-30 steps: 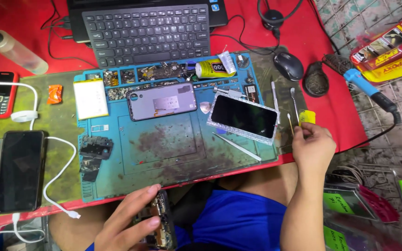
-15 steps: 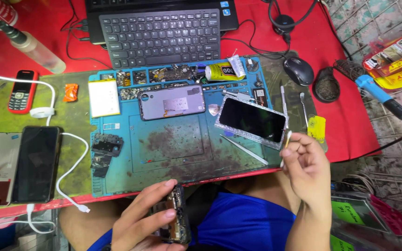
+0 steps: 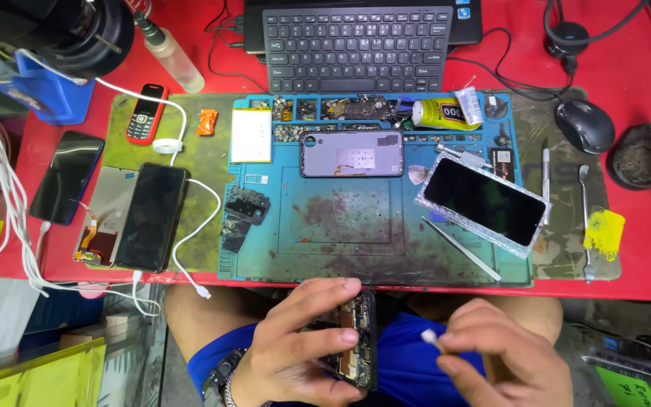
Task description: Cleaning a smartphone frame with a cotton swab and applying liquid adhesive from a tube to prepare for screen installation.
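Two hands work below the near edge of the blue mat point(image 3: 356, 226), over the lap. An opened phone point(image 3: 356, 339) sits in the left hand point(image 3: 295, 354), thumb on its near side and fingers point(image 3: 318, 295) curled over its far edge, gripping it. Its back is off, showing dark boards and small metal parts. Just right of it, the right hand point(image 3: 502, 362) pinches a cotton swab point(image 3: 429, 338), fingers closed on the stick, white tip pointing left toward the phone without touching it.
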